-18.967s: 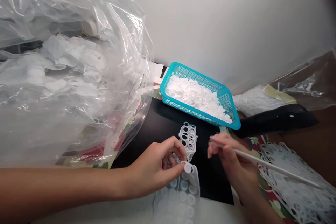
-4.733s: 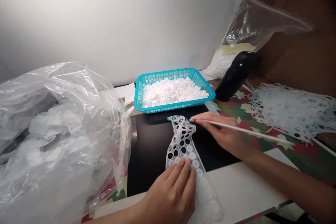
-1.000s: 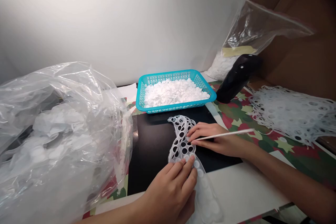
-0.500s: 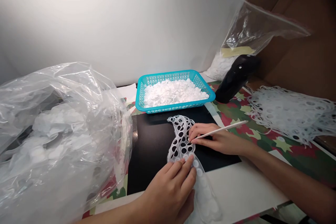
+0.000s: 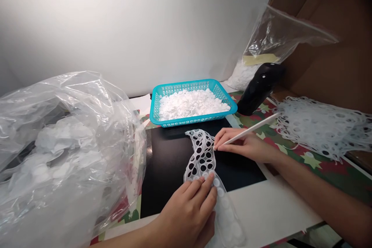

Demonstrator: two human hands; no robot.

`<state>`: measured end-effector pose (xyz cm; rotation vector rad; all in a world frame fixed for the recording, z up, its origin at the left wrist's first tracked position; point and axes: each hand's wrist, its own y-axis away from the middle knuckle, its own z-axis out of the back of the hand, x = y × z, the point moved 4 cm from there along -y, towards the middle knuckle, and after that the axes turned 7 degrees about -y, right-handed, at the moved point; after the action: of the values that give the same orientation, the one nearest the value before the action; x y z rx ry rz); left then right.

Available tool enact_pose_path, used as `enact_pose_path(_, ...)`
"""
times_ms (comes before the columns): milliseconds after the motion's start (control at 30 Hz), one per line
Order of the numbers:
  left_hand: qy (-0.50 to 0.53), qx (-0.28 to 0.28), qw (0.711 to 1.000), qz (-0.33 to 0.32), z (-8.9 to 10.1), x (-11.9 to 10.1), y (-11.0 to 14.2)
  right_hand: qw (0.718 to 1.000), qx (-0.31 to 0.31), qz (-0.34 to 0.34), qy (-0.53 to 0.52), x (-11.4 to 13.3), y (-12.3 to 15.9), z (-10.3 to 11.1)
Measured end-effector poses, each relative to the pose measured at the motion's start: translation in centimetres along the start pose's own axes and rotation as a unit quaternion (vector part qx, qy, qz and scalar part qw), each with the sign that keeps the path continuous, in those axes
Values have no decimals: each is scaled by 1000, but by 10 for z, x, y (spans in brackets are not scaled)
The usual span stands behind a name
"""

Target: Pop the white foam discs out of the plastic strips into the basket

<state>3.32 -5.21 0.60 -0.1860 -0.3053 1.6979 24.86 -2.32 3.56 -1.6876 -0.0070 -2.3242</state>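
Observation:
My left hand (image 5: 193, 205) presses its curled fingers onto a translucent white plastic sheet (image 5: 228, 217) with rows of round discs. Its thumb is mostly hidden. Beyond those fingers the sheet's far part (image 5: 200, 159) is a curved lattice of empty round holes, twisted at its far end. My right hand (image 5: 235, 143) pinches a thin white stick (image 5: 250, 130) like a pen, its lower tip at the lattice's right edge. Whether that tip touches the lattice I cannot tell. Under the sheet lies a black mat (image 5: 165, 162).
A turquoise basket (image 5: 192, 121) of loose white discs stands behind the mat. At left bulges a large clear plastic bag (image 5: 72, 155) with white pieces. To the right are a black object (image 5: 257, 89), a zip bag (image 5: 267, 42) with white contents and punched-out lattice scraps (image 5: 325, 124).
My right hand has shifted slightly up and to the right, taking the stick from over the holes to the lattice's edge. My left hand stays in place on the sheet.

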Motion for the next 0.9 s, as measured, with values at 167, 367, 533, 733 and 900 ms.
enact_pose_path(167,-2,-6,1000,3,-2,0,0,997,-46,-41,-42,-1,3,32)
enact_pose_path(367,-18,-26,1000,1,-6,-1,1,980,156,-114,-58,-7,11,32)
enact_pose_path(533,-37,-45,998,4,-6,-1,1,969,-236,36,-66,-6,2,49)
enact_pose_path(733,-41,-51,998,6,-5,-1,1,958,-276,28,-74,-11,4,53)
enact_pose_path(900,-49,-69,996,-5,-4,-2,0,988,-145,50,-31,4,4,38)
